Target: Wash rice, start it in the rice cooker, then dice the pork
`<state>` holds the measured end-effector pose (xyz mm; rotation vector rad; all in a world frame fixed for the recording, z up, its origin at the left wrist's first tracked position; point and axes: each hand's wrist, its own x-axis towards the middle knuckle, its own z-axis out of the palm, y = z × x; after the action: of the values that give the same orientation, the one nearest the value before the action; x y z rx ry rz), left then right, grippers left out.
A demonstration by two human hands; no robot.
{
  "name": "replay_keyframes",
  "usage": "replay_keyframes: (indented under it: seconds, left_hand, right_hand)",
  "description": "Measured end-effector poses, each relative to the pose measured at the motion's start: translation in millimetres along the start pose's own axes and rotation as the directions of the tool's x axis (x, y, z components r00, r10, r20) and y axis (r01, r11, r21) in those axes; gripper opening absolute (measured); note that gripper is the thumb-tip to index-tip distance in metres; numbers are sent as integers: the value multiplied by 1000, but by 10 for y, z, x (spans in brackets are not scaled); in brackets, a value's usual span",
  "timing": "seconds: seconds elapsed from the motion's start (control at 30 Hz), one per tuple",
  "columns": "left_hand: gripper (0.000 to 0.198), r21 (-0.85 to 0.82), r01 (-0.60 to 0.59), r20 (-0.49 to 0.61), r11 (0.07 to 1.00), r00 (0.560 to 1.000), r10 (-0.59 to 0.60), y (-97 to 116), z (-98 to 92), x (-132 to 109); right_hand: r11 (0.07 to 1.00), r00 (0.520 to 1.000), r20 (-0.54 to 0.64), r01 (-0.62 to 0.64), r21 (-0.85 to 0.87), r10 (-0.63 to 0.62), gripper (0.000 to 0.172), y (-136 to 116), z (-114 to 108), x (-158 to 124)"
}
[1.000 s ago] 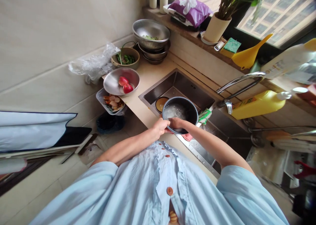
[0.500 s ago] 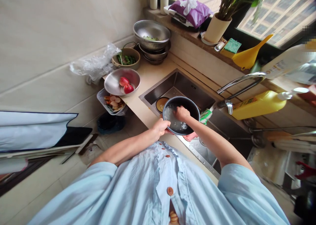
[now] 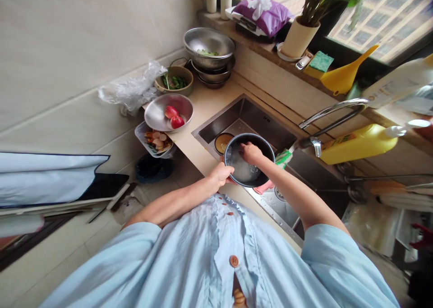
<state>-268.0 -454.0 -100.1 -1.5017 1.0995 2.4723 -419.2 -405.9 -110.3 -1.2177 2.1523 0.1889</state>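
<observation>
Over the near edge of the sink, a round, dark-lined pot (image 3: 263, 175) holds cloudy water (image 3: 241, 168) with white grains in it that look like rice. My left hand (image 3: 221, 172) grips the pot's left rim, thumb on top and fingers underneath. Inside the pot is my right hand (image 3: 252, 154), its fingers curled down at the water. The fingertips are partly hidden, and I cannot make out what they hold. A pinkish-red cloth or glove (image 3: 264, 187) shows just below the pot, and a green-and-white brush or scrubber (image 3: 283, 158) lies at its right.
The metal sink (image 3: 243, 114) has a tap (image 3: 334, 114) at its right. Left on the counter stand a steel bowl (image 3: 155, 112) with two red fruits, a greens bowl (image 3: 174, 82) and stacked basins (image 3: 209, 51). A yellow bottle (image 3: 358, 143) stands behind the tap.
My right hand has shifted slightly within the pot, and the water looks cloudier with fewer grains showing. My left hand keeps its hold on the rim. The whole view has shifted a little.
</observation>
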Motion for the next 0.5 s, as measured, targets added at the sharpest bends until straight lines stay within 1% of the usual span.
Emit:
replay_keyframes:
  seconds: [0.07, 0.1, 0.17, 0.27, 0.33, 0.43, 0.5]
  left_hand:
    - [25, -13, -12, 7, 1000, 1000, 12, -1, -5, 3]
    - [25, -17, -12, 12, 1000, 1000, 12, 5, -5, 5]
    - [27, -10, -8, 15, 1000, 1000, 8, 25, 3, 9]
    - [26, 34, -1, -4, 999, 1000, 1, 50, 24, 11]
    - [22, 63, 6, -19, 998, 1000, -5, 48, 35, 12]
    - [17, 68, 19, -8, 997, 1000, -19, 22, 37, 21]
    - [20, 44, 17, 17, 999, 1000, -18, 8, 32, 29]
  right_hand:
    - [998, 998, -18, -58, -6, 58, 40, 76, 32, 22]
    - [998, 998, -5, -68, -3, 68, 40, 87, 72, 23]
    - [998, 997, 59, -56, 12, 55, 39, 59, 172, 15]
    - [998, 981, 190, 17, 65, -29, 32, -59, 291, -10]
    - [989, 965, 243, 72, 126, -101, 27, -144, 322, -36]
    - [963, 944, 267, 130, 234, -193, 25, -244, 325, -98]
    - [951, 941, 264, 136, 278, -212, 26, -291, 321, -141]
